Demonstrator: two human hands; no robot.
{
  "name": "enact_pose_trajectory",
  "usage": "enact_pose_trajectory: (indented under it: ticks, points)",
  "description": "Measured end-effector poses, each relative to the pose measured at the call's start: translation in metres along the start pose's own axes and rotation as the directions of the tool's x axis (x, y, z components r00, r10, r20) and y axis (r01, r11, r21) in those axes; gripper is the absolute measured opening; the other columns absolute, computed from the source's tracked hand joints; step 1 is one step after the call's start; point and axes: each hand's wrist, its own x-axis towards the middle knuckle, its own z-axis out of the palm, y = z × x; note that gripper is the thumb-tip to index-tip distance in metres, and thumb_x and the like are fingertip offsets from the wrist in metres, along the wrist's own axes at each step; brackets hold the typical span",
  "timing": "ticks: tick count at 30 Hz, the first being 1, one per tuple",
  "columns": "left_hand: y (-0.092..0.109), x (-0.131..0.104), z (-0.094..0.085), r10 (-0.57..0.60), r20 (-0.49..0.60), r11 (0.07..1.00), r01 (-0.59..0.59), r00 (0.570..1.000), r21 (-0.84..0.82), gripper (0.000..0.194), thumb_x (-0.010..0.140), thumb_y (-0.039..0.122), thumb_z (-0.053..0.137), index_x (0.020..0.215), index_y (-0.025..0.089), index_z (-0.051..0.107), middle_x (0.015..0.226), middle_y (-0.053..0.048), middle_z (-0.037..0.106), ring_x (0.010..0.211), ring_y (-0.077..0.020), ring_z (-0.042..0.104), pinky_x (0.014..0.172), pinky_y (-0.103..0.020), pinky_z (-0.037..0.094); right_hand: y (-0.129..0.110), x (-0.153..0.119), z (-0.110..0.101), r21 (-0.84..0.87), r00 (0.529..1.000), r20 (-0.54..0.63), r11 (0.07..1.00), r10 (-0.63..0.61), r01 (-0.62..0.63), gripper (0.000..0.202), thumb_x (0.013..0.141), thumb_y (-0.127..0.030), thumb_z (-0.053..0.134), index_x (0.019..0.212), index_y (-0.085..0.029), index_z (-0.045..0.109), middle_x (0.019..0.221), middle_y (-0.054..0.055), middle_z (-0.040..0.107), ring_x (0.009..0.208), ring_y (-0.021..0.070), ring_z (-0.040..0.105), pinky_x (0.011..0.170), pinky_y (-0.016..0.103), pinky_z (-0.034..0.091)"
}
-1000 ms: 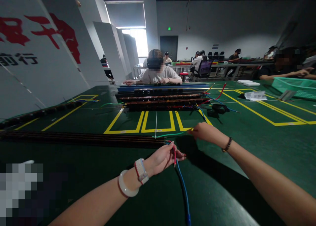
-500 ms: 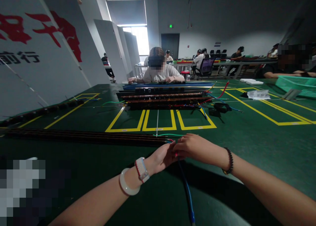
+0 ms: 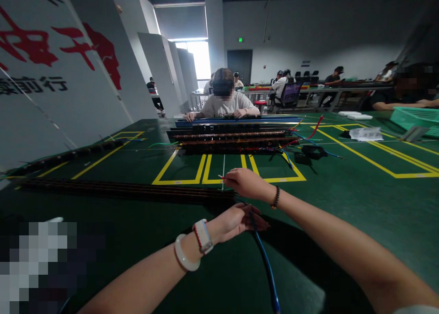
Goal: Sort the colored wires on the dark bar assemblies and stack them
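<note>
A long dark strip (image 3: pixel 130 189) lies across the green table in front of me, its right end close to my hands. Above that end, my right hand (image 3: pixel 247 184) pinches a thin red wire (image 3: pixel 222 177), whose pale tip points left past the fingertips. My left hand (image 3: pixel 240 220) is lower, palm partly up and fingers stretched to the right. A blue wire (image 3: pixel 265 257) runs across its fingers and down toward the front edge of the view. Where both wires join the strip is hidden by my hands.
Several dark strips (image 3: pixel 233 140) with loose wires lie stacked farther back. Yellow tape outlines (image 3: pixel 178 183) mark the table. A person (image 3: pixel 224 104) sits opposite. A green basket (image 3: pixel 413 119) and a clear plastic bag (image 3: pixel 366 134) are at right. Another strip (image 3: pixel 75 158) lies far left.
My hands have parted. The right has moved up and left with the red wire, while the left has shifted slightly right and its fingers have straightened beneath the blue wire.
</note>
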Motion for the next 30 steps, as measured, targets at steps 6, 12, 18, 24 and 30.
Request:
enact_pose_trajectory:
  ticks: [6, 12, 18, 24, 30]
  points:
    - [-0.002, 0.003, -0.002, 0.007, -0.012, 0.999, -0.008, 1.0, -0.035, 0.03, 0.09, 0.019, 0.033, 0.082, 0.007, 0.06, 0.08, -0.018, 0.069, 0.08, -0.024, 0.069, 0.091, -0.045, 0.044, 0.001, 0.007, 0.0, 0.067, 0.997, 0.075, 0.998, -0.025, 0.02, 0.033, 0.094, -0.032, 0.045, 0.082, -0.012, 0.068, 0.08, 0.008, 0.066, 0.071, 0.0135, 0.055, 0.062, 0.023, 0.034]
    - [0.0, -0.008, 0.005, 0.07, -0.04, 0.997, -0.068, 0.997, 0.043, 0.015, 0.091, 0.018, 0.04, 0.09, 0.011, 0.053, 0.083, -0.013, 0.068, 0.083, -0.0205, 0.068, 0.091, -0.044, 0.045, 0.04, -0.026, -0.041, 0.357, 0.989, 0.103, 0.924, 0.109, -0.139, 0.051, 0.092, -0.053, 0.037, 0.099, -0.013, 0.067, 0.073, 0.004, 0.062, 0.061, 0.0116, 0.051, 0.055, 0.022, 0.035]
    - [0.011, -0.017, 0.007, -0.069, -0.122, 0.911, 0.112, 0.99, 0.396, 0.026, 0.094, 0.04, 0.038, 0.092, 0.014, 0.043, 0.075, -0.008, 0.065, 0.072, -0.0199, 0.069, 0.078, -0.04, 0.05, 0.094, -0.068, -0.017, 0.315, 0.931, 0.234, 0.884, 0.28, -0.345, 0.054, 0.084, -0.057, 0.047, 0.102, -0.01, 0.067, 0.08, 0.006, 0.064, 0.066, 0.0141, 0.051, 0.057, 0.024, 0.036]
    - [0.024, -0.014, -0.011, -0.147, -0.109, 0.723, 0.182, 0.983, 0.666, 0.045, 0.086, 0.06, 0.039, 0.084, 0.016, 0.042, 0.061, -0.002, 0.061, 0.057, -0.0181, 0.065, 0.06, -0.032, 0.05, 0.109, -0.074, 0.0, 0.433, 0.877, 0.416, 0.796, 0.239, -0.422, 0.059, 0.078, -0.065, 0.051, 0.105, -0.014, 0.067, 0.083, 0.005, 0.065, 0.066, 0.0136, 0.053, 0.058, 0.024, 0.039]
    - [0.041, -0.012, -0.023, -0.289, -0.109, 0.469, 0.24, 0.951, 0.85, 0.038, 0.089, 0.052, 0.037, 0.076, 0.017, 0.042, 0.051, 0.001, 0.056, 0.044, -0.0151, 0.059, 0.047, -0.027, 0.047, 0.112, -0.073, 0.008, 0.471, 0.901, 0.391, 0.8, 0.188, -0.371, 0.051, 0.081, -0.059, 0.053, 0.104, -0.016, 0.066, 0.094, 0.007, 0.067, 0.074, 0.0156, 0.057, 0.065, 0.026, 0.042]
